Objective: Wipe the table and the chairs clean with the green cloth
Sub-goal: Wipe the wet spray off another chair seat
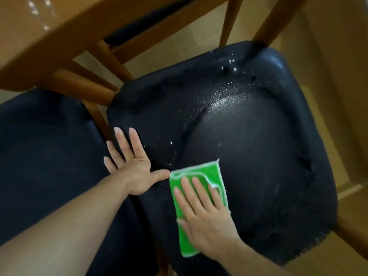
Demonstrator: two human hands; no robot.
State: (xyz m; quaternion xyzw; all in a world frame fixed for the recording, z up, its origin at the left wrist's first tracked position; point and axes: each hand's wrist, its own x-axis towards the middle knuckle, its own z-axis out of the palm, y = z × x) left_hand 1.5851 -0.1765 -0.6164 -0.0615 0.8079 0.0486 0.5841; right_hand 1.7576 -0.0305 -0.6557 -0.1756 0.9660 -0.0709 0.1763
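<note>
On the dark padded chair seat [249, 146], the right hand [205, 218] has its fingers laid out straight, pressing the folded green cloth [199, 196] flat near the front left edge. The left hand [129, 162] is spread open too, palm down, bracing on the same seat just beside the cloth. Looks like the near part of the seat is wiped already, but white specks and droplets [225, 90] are still scattered toward the back, so this chair's maybe half done. The second seat [43, 146] to the left and the wooden bench [49, 42] above look like they're still left, can't really tell though.
</note>
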